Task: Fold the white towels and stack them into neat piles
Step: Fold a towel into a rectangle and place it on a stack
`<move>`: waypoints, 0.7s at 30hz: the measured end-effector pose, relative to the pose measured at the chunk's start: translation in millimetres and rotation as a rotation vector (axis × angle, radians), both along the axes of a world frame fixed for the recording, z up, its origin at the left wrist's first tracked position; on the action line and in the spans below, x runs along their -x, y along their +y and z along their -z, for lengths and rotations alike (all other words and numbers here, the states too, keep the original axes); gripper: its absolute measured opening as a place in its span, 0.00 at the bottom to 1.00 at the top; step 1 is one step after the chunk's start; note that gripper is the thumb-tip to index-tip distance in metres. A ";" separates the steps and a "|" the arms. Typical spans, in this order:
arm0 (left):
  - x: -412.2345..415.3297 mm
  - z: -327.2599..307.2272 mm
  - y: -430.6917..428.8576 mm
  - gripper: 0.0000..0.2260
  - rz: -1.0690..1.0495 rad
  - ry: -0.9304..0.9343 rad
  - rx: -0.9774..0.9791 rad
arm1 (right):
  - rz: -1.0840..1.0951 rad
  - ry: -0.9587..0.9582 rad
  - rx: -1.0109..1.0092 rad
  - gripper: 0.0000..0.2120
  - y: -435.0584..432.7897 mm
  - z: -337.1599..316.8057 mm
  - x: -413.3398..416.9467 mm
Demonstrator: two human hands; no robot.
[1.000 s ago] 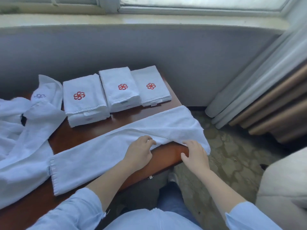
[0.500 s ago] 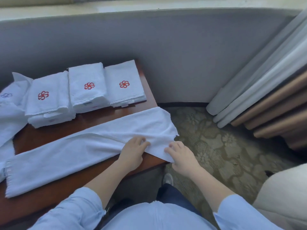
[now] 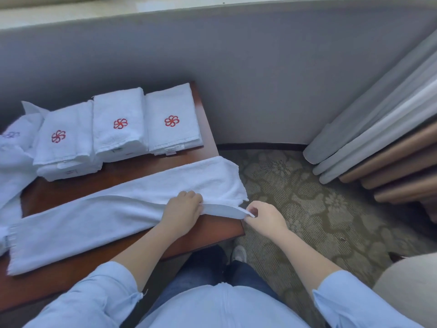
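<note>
A long white towel (image 3: pixel 99 216), folded lengthwise, lies diagonally across the brown wooden table (image 3: pixel 123 176), its right end reaching past the table's edge. My left hand (image 3: pixel 183 209) has its fingers curled round the towel's near edge close to that end. My right hand (image 3: pixel 264 216) pinches the near right corner of the towel, just off the table's corner. Three piles of folded white towels with red flower logos stand at the back: left pile (image 3: pixel 63 143), middle pile (image 3: pixel 118 129), right pile (image 3: pixel 171 121).
Loose unfolded white towels (image 3: pixel 14 157) lie heaped at the table's left end. A grey wall (image 3: pixel 236 67) runs behind the table. Curtains (image 3: pixel 383 138) hang at the right over patterned carpet (image 3: pixel 307 197). A pale chair edge (image 3: pixel 411 285) shows at the lower right.
The view has swung right and down. My right hand moved from flat on the towel's end to pinching its near corner; my left hand has curled over the near edge.
</note>
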State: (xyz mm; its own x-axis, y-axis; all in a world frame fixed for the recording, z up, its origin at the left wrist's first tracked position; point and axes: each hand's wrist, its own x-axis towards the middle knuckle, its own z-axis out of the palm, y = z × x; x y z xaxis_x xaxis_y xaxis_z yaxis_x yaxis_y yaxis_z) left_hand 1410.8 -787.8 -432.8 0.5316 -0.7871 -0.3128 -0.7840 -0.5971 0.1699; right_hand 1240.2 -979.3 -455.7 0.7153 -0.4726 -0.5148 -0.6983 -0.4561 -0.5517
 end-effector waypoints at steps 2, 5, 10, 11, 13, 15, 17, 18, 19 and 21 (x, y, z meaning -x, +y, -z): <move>-8.9 -4.6 -11.6 0.10 -0.062 0.027 -0.008 | 0.096 0.049 -0.090 0.03 -8.7 1.1 -6.7; -25.5 -7.3 -29.6 0.11 -0.074 0.019 -0.005 | 0.291 0.011 -0.111 0.05 -19.3 -0.1 -19.7; -56.5 -5.8 -51.3 0.10 -0.152 0.116 0.030 | 0.509 -0.148 -0.223 0.06 -27.2 -1.9 -41.4; -60.3 -5.9 -53.2 0.10 -0.169 0.126 0.034 | 0.537 -0.187 -0.268 0.06 -26.8 -3.8 -45.9; -69.7 -3.7 -57.8 0.09 -0.183 0.143 0.051 | 0.609 -0.270 -0.304 0.06 -28.0 -5.9 -57.6; -76.6 -2.5 -60.2 0.09 -0.175 0.159 0.075 | 0.665 -0.353 -0.288 0.06 -29.1 -9.0 -68.4; -83.6 -2.2 -62.2 0.09 -0.154 0.173 0.088 | 0.673 -0.372 -0.229 0.06 -32.9 -12.0 -78.7; -86.4 -2.1 -63.2 0.09 -0.146 0.173 0.089 | 0.658 -0.353 -0.179 0.06 -35.6 -13.0 -83.2; -88.8 -1.6 -64.0 0.09 -0.137 0.170 0.091 | 0.634 -0.325 -0.123 0.06 -38.1 -13.9 -86.6; -91.6 0.3 -65.8 0.09 -0.115 0.164 0.091 | 0.572 -0.265 0.000 0.06 -42.5 -14.1 -90.7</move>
